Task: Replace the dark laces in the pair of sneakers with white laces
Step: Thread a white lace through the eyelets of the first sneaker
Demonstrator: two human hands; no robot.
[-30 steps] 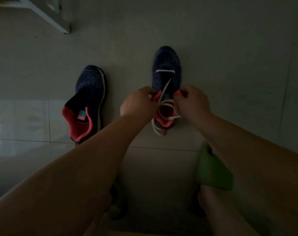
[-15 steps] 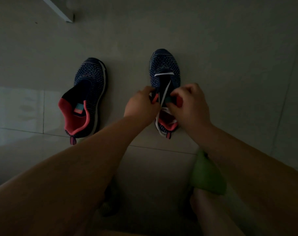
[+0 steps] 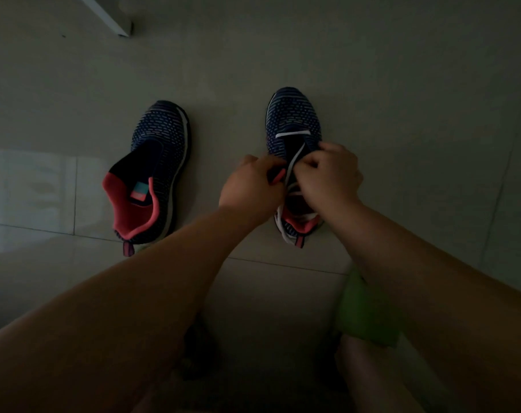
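Observation:
Two dark blue knit sneakers with coral lining stand on the tiled floor. The left sneaker [image 3: 156,171] has no lace in it. The right sneaker [image 3: 293,120] carries a white lace [image 3: 292,135], with one bar across the lowest eyelets and a strand running back toward me. My left hand [image 3: 251,186] grips the shoe's left eyelet edge by the coral trim. My right hand [image 3: 327,174] pinches the white lace at the right eyelet row. Loose lace loops lie over the shoe's opening, partly hidden by my hands.
A white furniture leg [image 3: 113,19] stands at the top left. A green slipper [image 3: 363,311] sits on my foot below my right forearm. Pale floor tiles [image 3: 402,84] surround the shoes.
My right hand has moved forward and up along the right sneaker's eyelets. My left hand stays at the left edge. The view has shifted slightly.

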